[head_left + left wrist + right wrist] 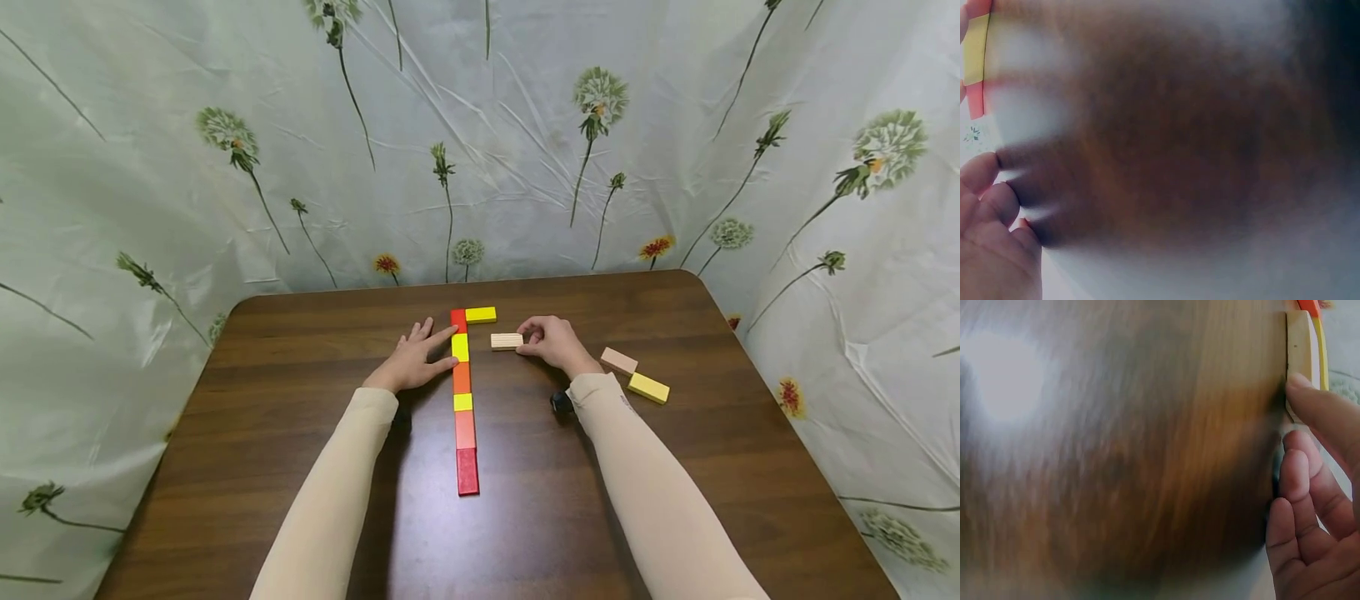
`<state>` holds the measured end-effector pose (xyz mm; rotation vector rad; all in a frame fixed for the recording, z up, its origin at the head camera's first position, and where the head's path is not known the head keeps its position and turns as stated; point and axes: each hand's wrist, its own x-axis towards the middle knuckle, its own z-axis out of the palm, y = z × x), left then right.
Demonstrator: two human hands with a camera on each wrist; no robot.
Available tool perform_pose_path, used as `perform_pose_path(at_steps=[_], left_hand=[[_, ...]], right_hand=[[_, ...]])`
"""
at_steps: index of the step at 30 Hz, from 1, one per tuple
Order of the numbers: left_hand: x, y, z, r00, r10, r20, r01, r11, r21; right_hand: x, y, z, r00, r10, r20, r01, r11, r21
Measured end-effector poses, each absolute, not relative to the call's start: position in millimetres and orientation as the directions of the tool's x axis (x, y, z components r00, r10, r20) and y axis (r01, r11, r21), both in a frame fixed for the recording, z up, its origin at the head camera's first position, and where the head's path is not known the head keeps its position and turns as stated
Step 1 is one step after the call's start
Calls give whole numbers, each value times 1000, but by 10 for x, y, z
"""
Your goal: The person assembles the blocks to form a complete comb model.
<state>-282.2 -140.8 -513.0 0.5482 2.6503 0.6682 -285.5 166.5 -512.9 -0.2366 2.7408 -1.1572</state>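
A column of red, orange and yellow blocks [462,379] runs front to back on the table, with a yellow block [481,315] set sideways at its far end. My left hand [411,360] lies to the left of this column, fingers spread; its index fingertip and thumb tip are at the far red and yellow blocks. Between thumb and fingers, my right hand [553,343] pinches the right end of a pale wooden block [506,342], just right of the column. That same pale block [1300,350] shows beside the thumb in the right wrist view.
Right of my right hand, a pinkish block [618,361] and another yellow block [648,388] lie at an angle, corners close together. The brown wooden table [300,500] has rounded far corners. Behind it hangs a dandelion-patterned curtain [517,167].
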Motion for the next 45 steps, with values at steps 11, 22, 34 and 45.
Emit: perform_pose_path(at_steps=[11, 22, 34, 45], left_hand=[[-2832, -1413, -5149, -864, 446, -232, 282, 813, 509], [-2842, -1429, -5127, -865, 437, -247, 262, 813, 520], [-2834, -1423, -5176, -866, 436, -246, 262, 813, 520], [-2845, -1418, -5170, -864, 442, -242, 270, 812, 518]], right_hand=[[-2856, 1351, -5143, -991, -128, -51, -59, 726, -685], [-2859, 1206, -5166, -993, -110, -32, -55, 701, -711], [-2837, 1159, -5206, -997, -80, -7, -52, 706, -706], [-2821, 1126, -5184, -999, -51, -11, -28, 710, -703]])
